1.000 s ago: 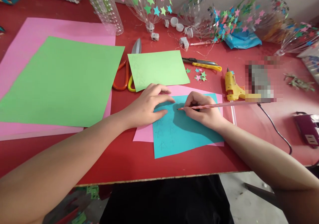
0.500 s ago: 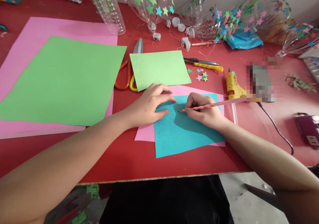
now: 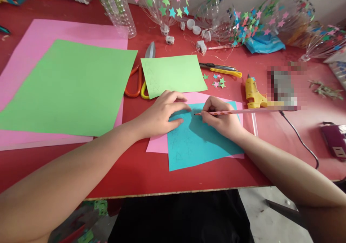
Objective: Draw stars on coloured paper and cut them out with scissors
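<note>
My right hand (image 3: 222, 116) grips a pink pencil (image 3: 240, 111), its dark tip on or just above a blue sheet of paper (image 3: 200, 145). Faint star outlines are drawn on the left part of that sheet. At the sheet's upper left edge rests my left hand (image 3: 164, 113), fingers apart and curved, holding nothing. Beneath the blue sheet lies a pink sheet (image 3: 158, 144), mostly covered. A light green sheet (image 3: 173, 75), with faint pencil marks along its left side, lies just beyond my hands.
Scissors (image 3: 137, 82) lie partly under the light green sheet. A box cutter (image 3: 227, 70), small paper stars (image 3: 222, 81) and a yellow glue gun (image 3: 252, 93) lie to the right. Large green paper (image 3: 72, 88) covers the left. Star-covered clear ornaments (image 3: 164, 1) line the back.
My right hand has shifted slightly away from me, and the pencil tip has moved up the blue sheet. The pencil lies at a flatter angle. My left hand stays in place.
</note>
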`<act>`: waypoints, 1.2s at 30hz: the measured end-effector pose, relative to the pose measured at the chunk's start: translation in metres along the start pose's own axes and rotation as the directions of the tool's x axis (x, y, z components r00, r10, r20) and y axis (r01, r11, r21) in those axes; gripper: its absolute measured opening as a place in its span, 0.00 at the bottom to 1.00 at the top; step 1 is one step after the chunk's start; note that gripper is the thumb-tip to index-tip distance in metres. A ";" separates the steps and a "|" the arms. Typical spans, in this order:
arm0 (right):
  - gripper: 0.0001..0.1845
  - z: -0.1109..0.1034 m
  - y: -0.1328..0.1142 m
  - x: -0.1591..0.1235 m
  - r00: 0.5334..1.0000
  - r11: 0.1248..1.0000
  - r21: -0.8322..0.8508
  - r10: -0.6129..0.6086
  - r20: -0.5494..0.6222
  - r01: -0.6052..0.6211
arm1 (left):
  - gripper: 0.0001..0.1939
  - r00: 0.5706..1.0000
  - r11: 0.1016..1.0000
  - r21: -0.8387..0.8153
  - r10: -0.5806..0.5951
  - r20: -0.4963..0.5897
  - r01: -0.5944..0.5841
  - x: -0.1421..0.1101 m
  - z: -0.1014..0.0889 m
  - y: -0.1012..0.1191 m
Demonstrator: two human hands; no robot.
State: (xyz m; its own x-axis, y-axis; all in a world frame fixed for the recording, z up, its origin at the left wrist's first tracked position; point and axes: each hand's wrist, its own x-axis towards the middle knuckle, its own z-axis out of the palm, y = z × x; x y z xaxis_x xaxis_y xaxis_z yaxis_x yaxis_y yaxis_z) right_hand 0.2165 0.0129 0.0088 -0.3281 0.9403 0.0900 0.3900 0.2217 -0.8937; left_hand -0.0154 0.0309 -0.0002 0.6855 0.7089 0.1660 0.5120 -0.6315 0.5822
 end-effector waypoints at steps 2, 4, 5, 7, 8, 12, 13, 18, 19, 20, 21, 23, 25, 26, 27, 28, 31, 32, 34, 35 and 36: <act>0.09 0.000 -0.001 0.000 1.000 1.000 -0.001 -0.002 -0.007 0.002 | 0.15 1.000 1.000 0.005 0.004 -0.006 -0.004 0.000 0.000 0.000; 0.09 0.000 0.000 0.000 1.000 1.000 0.001 -0.009 -0.002 0.009 | 0.15 1.000 1.000 0.008 0.010 -0.009 -0.010 0.000 0.000 0.000; 0.09 0.000 0.001 0.000 1.000 1.000 -0.001 -0.014 0.003 0.014 | 0.15 1.000 1.000 0.009 0.012 -0.009 -0.012 0.000 0.000 0.000; 0.09 -0.001 0.002 0.000 1.000 1.000 -0.009 -0.024 0.011 0.024 | 0.15 1.000 1.000 0.007 0.010 -0.002 -0.010 0.000 0.000 0.000; 0.10 -0.001 0.003 0.000 1.000 1.000 -0.012 -0.027 0.015 0.028 | 0.15 1.000 1.000 0.005 0.007 0.002 -0.007 0.000 -0.001 0.000; 0.10 -0.002 0.004 0.000 0.998 0.999 -0.003 -0.041 0.043 0.041 | 0.15 1.000 1.000 0.005 0.003 0.007 -0.003 0.000 -0.001 0.000; 0.10 -0.003 0.004 0.000 0.998 0.999 -0.003 -0.044 0.049 0.044 | 0.15 1.000 1.000 0.006 0.004 0.007 -0.004 0.000 -0.001 0.000; 0.10 -0.004 0.000 0.000 0.997 0.999 -0.011 -0.029 0.066 0.030 | 0.15 1.000 1.000 0.003 0.013 0.002 -0.013 -0.001 0.000 0.000; 0.10 -0.004 -0.001 0.000 0.997 1.000 -0.013 -0.027 0.069 0.028 | 0.15 1.000 1.000 0.001 0.014 0.001 -0.014 -0.001 0.000 0.000; 0.10 -0.004 -0.001 0.000 0.997 1.000 -0.014 -0.025 0.071 0.026 | 0.15 1.000 1.000 -0.001 0.014 0.000 -0.014 -0.001 0.000 0.000; 0.10 -0.005 -0.001 0.000 0.997 1.000 -0.015 -0.023 0.073 0.024 | 0.15 1.000 1.000 -0.002 0.013 -0.001 -0.013 -0.001 0.000 0.000; 0.10 -0.005 -0.001 0.000 0.997 1.000 -0.016 -0.018 0.077 0.019 | 0.15 1.000 1.000 -0.003 0.009 -0.002 -0.009 0.000 0.000 0.001; 0.10 -0.005 -0.001 0.000 0.997 1.000 -0.021 -0.010 0.079 0.011 | 0.15 1.000 1.000 -0.002 0.009 -0.003 -0.009 0.000 0.000 0.001; 0.10 -0.005 -0.001 0.000 0.997 1.000 -0.024 -0.007 0.079 0.009 | 0.15 1.000 1.000 -0.002 0.009 -0.005 -0.009 0.000 0.000 0.001; 0.09 -0.005 -0.001 0.000 0.997 1.000 -0.026 -0.005 0.080 0.007 | 0.15 1.000 1.000 -0.001 0.011 -0.007 -0.011 0.000 0.000 0.001; 0.09 -0.005 -0.001 0.000 0.997 1.000 -0.027 -0.005 0.080 0.007 | 0.15 1.000 1.000 -0.001 0.013 -0.009 -0.013 0.000 0.000 0.001; 0.09 -0.006 -0.001 0.000 0.997 1.000 -0.028 -0.010 0.082 0.013 | 0.15 1.000 1.000 -0.002 0.018 -0.009 -0.018 0.000 0.000 0.001; 0.09 -0.006 -0.001 0.000 0.997 1.000 -0.028 -0.012 0.082 0.014 | 0.15 1.000 1.000 -0.003 0.019 -0.007 -0.019 0.000 0.000 0.001; 0.09 -0.006 -0.001 0.000 0.997 0.999 -0.028 -0.015 0.078 0.018 | 0.15 1.000 1.000 -0.005 0.019 -0.004 -0.019 0.000 0.000 0.001; 0.09 -0.005 -0.001 0.000 0.997 0.999 -0.029 -0.017 0.077 0.020 | 0.15 1.000 1.000 -0.005 0.019 -0.005 -0.019 0.000 0.000 0.001; 0.09 -0.005 -0.001 0.000 0.997 0.999 -0.029 -0.021 0.075 0.023 | 0.15 1.000 1.000 -0.005 0.019 -0.006 -0.020 0.000 0.000 0.001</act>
State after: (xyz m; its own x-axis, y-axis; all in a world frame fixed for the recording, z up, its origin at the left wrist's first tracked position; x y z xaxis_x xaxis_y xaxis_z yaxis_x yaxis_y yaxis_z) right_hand 0.2206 0.0136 0.0117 -0.4002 0.9133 0.0755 0.4072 0.2510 -0.8782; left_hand -0.0149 0.0304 0.0001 0.6922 0.6983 0.1822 0.4959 -0.6436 0.5830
